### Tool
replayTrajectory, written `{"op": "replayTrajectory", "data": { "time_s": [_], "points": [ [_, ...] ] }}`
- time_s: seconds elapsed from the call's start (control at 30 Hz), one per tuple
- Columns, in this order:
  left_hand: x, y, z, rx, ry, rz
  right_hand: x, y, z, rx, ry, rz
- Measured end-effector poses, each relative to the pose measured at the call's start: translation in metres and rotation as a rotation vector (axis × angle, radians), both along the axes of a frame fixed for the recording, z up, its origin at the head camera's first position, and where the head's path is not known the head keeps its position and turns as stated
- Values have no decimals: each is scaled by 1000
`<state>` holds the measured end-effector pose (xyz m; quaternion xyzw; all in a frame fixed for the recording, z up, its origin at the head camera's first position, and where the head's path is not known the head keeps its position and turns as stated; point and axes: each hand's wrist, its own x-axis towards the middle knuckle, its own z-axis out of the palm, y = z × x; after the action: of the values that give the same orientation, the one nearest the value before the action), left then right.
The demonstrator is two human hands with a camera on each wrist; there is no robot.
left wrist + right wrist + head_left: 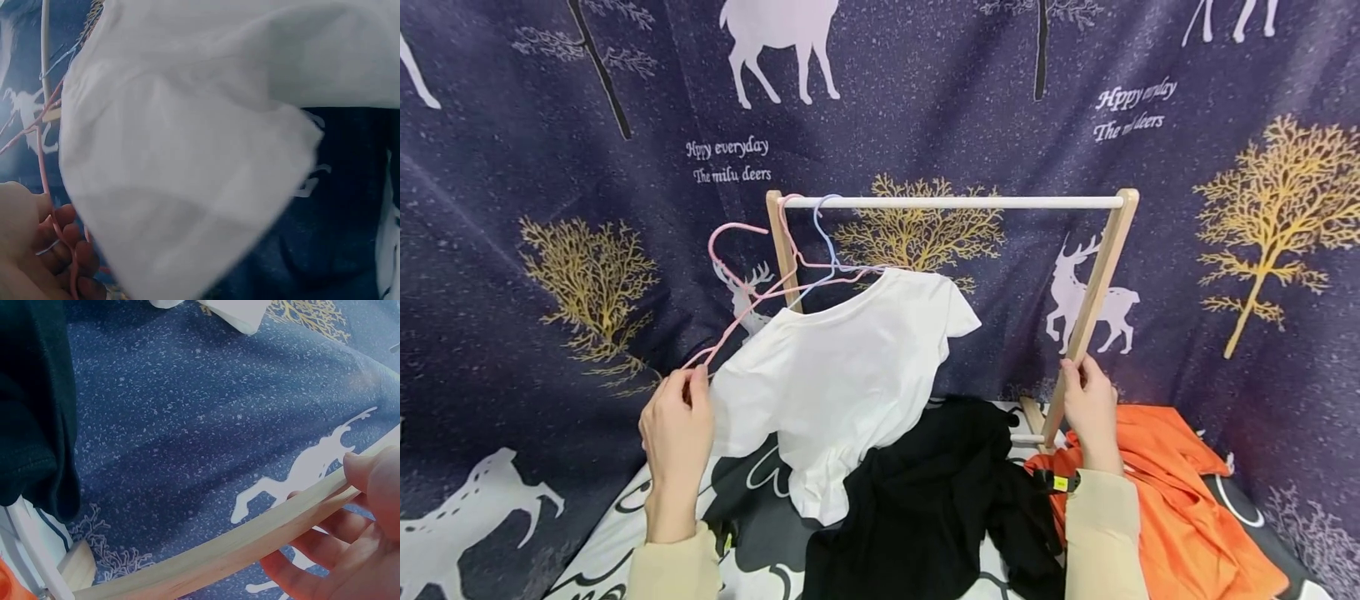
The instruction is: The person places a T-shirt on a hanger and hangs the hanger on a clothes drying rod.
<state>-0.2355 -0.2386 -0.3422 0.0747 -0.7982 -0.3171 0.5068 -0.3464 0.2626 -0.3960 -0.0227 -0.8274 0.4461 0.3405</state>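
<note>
My left hand pinches the lower left end of a pink clothes hanger, whose hook points up near the rack's left post. A white T-shirt hangs from this hanger, its far shoulder over the other end and its near sleeve beside my hand. In the left wrist view the fingers curl round the pink hanger arm. My right hand grips the right wooden post of the clothes rack, thumb on one side and fingers on the other, as the right wrist view shows.
Another pink hanger and a blue hanger hang at the left of the white rail. A black garment lies before the rack, and an orange garment lies at the right. A deer-patterned cloth covers the background.
</note>
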Motion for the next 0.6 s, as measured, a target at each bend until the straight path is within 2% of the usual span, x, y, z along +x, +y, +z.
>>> {"op": "replayTrajectory", "data": {
  "time_s": [0.1,0.2,0.37,0.6],
  "points": [
    [1,-4,-9,19,14,12,-1,1,1,7,2,-10],
    [8,-10,-14,30,23,46,-1,0,1,10,-1,-4],
    [18,-20,-14,30,34,80,1,0,4,19,-23,8],
    [25,-34,-11,-6,71,104,9,1,10,64,-87,43]
  ]
}}
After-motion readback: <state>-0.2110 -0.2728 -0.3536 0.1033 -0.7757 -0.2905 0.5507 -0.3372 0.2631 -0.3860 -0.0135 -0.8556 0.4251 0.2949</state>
